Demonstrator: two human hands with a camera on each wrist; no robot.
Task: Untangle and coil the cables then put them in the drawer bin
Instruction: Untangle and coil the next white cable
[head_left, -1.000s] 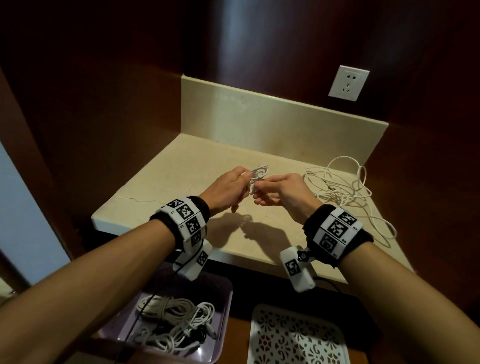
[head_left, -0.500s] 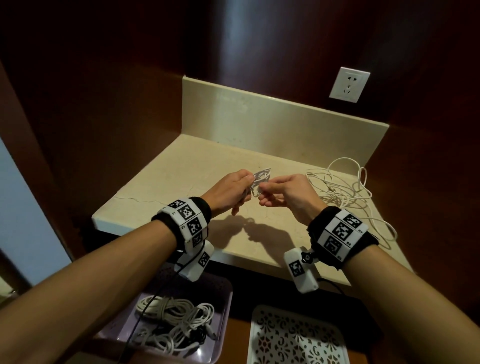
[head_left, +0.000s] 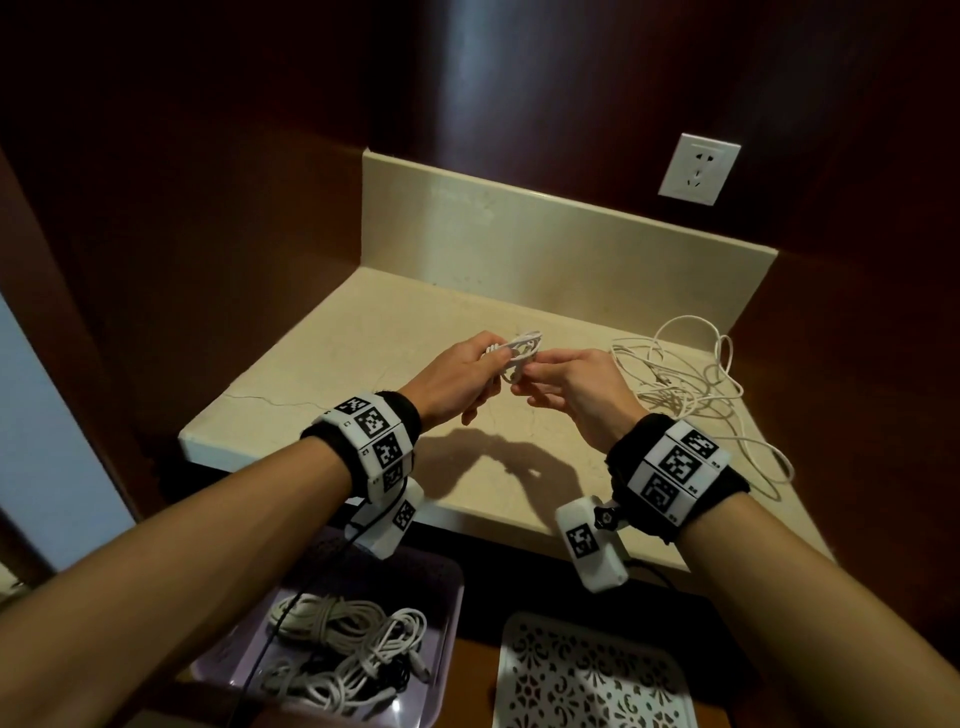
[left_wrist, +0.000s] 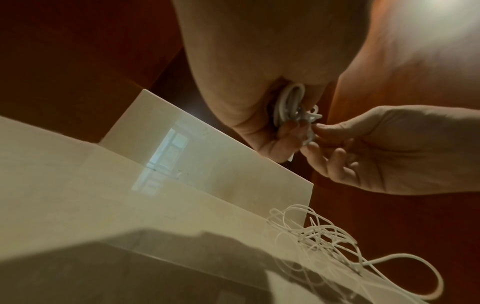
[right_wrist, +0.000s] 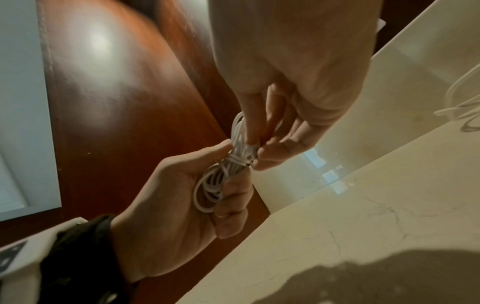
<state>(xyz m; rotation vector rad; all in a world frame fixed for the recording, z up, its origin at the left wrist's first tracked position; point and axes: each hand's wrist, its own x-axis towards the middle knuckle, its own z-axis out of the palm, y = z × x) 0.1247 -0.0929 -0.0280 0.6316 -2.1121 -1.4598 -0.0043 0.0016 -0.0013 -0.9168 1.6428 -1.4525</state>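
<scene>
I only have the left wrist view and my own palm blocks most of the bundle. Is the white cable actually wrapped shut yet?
Observer: In the right wrist view, the coiled white cable has a few turns wound across its middle, with loops fanning out on either side.
Operator: Which of the hands is holding it?
Observer: Both. The left hand grips the lower loops; the right hand pinches the upper end.
Operator: Where does it go next?
Observer: The head view shows a purple bin below the counter edge, already holding coiled cables.
Operator: Anything left?
Observer: A tangled white cable lies on the counter.
</scene>
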